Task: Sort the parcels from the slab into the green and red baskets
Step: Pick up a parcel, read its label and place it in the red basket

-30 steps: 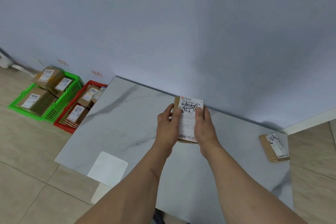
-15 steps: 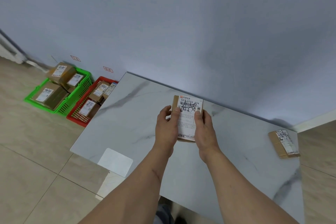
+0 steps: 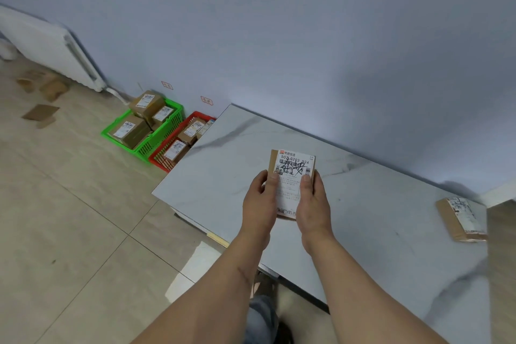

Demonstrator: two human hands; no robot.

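Two hands, your left hand (image 3: 258, 201) and right hand (image 3: 312, 204), clasp a small brown cardboard parcel (image 3: 291, 173) above the grey marble slab (image 3: 223, 173). Your view has swung left; the green plastic basket (image 3: 145, 148) and red plastic basket (image 3: 163, 152) beside the slab draw nearer, suggesting drop-off next.

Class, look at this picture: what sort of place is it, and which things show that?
Probably a makeshift parcel-sorting corner in a plain room: labelled cardboard parcels fill a green basket and a red basket on the tiled floor, and another parcel lies on a marble-look slab.
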